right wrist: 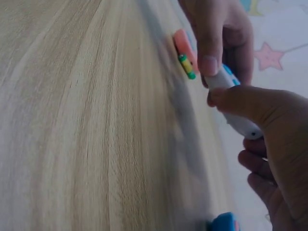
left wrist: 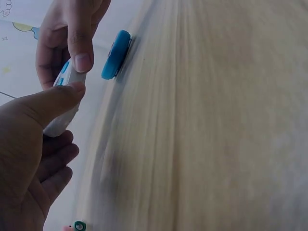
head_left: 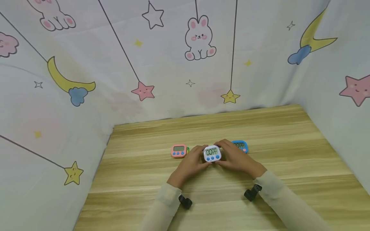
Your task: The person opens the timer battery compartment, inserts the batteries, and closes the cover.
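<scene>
Both hands hold a white digital timer (head_left: pixel 212 153) by its two sides, its screen reading 00 00 above three blue buttons. The left hand (head_left: pixel 189 163) pinches its left side, thumb at the lower edge. On the opposite side, the right hand (head_left: pixel 235 158) grips it the same way. In the left wrist view the white timer (left wrist: pixel 67 103) appears edge-on, off the table. Left of the hands lies a pink timer (head_left: pixel 178 148) with a blank screen. A blue timer (head_left: pixel 242 146) lies behind the right hand, partly covered by it.
Beside the pink timer lies a small green-and-yellow battery-like cylinder (right wrist: pixel 186 66). The wooden table (head_left: pixel 138 179) meets a white cloth (head_left: pixel 170 70) printed with rabbits, stars and moons at the back and sides. Small black devices (head_left: pixel 185 202) are strapped at both wrists.
</scene>
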The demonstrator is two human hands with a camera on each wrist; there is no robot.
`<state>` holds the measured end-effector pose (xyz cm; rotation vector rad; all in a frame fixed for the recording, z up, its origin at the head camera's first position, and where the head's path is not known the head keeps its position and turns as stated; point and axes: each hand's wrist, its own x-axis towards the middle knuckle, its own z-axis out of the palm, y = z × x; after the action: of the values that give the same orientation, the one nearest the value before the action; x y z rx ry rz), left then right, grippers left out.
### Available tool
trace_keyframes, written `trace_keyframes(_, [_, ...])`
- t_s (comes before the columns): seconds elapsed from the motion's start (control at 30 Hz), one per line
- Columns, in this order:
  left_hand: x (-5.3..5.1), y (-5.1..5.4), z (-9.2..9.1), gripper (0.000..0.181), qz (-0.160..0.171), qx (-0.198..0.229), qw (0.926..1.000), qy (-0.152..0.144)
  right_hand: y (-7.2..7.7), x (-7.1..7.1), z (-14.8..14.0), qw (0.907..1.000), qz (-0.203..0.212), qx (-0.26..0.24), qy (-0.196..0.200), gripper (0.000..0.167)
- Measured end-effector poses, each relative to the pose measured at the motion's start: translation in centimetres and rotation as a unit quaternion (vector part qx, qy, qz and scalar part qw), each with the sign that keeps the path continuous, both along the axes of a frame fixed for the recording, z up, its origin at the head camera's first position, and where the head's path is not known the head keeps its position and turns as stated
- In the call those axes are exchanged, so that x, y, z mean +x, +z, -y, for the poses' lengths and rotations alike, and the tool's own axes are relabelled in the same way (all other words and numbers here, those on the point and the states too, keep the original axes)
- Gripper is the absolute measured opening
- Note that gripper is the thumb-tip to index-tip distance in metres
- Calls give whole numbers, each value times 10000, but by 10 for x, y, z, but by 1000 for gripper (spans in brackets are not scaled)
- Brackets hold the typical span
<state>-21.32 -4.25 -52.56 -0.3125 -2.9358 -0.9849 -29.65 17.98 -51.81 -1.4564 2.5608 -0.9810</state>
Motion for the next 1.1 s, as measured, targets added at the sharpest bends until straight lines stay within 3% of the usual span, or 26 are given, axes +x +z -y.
trace_keyframes(0.23, [-3,3,9,76,26,-545,9985,-24,1,-2,8,9994,107,303,-122,66])
trace_keyframes(0.5, [-10,15,29,84,251,-1133,9931,188,-3,-6,14,9976,243,482,-441,69])
trace_keyframes(0.67, [-10,22,47,87,408,-1441,9881,362,-6,-8,17,9953,387,548,-703,70])
trace_keyframes(0.9, [-3,22,73,93,644,-1425,9854,671,-11,-10,22,9944,345,641,-771,69])
trace_keyframes(1.1, [3,22,87,93,770,-1151,9883,647,-13,-11,25,9939,292,652,-837,68])
